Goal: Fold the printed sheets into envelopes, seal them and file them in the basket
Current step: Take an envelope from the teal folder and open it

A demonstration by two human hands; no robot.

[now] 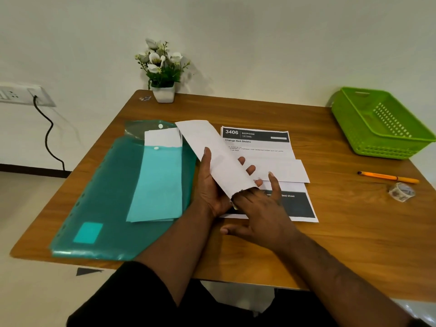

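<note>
On the table (330, 232), left to right: a teal folder (99, 197) with white sheets (162, 136) poking out; your left hand (210, 185) curled around a white envelope (212, 149), thumb on its face; your right hand (262, 213), fingers entering the envelope's open lower end, index finger extended; the printed sheet (257, 140) flat beneath; far right, the green basket (354, 128), a pen (389, 177) and a tape roll (401, 191).
</note>
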